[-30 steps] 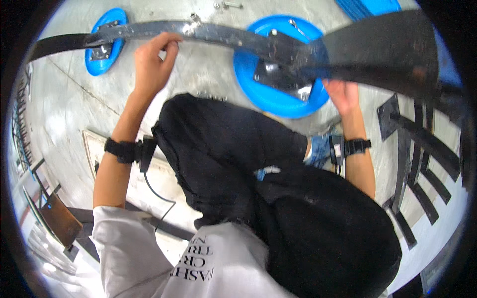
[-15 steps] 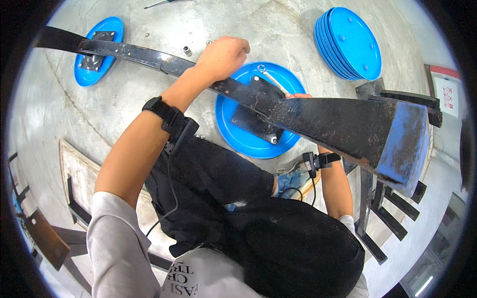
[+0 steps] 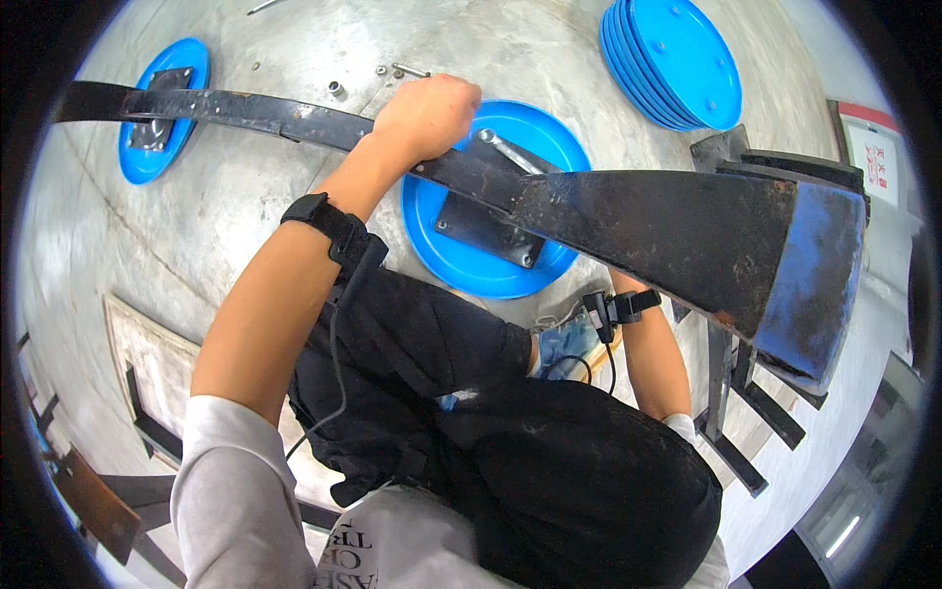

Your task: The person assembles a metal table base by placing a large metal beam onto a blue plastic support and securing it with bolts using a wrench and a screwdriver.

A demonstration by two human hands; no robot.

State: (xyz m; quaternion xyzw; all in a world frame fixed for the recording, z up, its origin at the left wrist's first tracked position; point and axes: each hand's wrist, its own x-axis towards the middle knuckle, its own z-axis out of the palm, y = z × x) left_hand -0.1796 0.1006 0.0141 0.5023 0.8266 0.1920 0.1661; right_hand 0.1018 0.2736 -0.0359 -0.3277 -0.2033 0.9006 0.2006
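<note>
Left hand (image 3: 427, 113) lay over a curved black steel bar (image 3: 329, 126) at the near blue disc (image 3: 432, 257)

The bar passed above the near blue disc, ran left of it to the far blue disc (image 3: 134, 165), and widened on its right into a flared section (image 3: 667, 231) with a blue-painted end (image 3: 810, 280). A black bolted plate (image 3: 481, 228) sat on the near blue disc, and a wrench (image 3: 508, 152) slanted across that disc's upper half, one end meeting the edge of the flared section in view.

The left hand was at the near blue disc's upper-left rim, its back upward and its fingers bent inward — the tips were turned away, so whether they pinched anything could not be told. The right hand was hidden, and only its forearm (image 3: 653, 358) and wrist strap (image 3: 625, 306) showed, below and right of the near blue disc; the state of its fingers could not be told.

A metal socket (image 3: 337, 89) stood on the floor to the upper left of the near blue disc. A stack of blue discs (image 3: 687, 74) rested to its upper right, and black steel frames (image 3: 721, 383) lay to its lower right.
</note>
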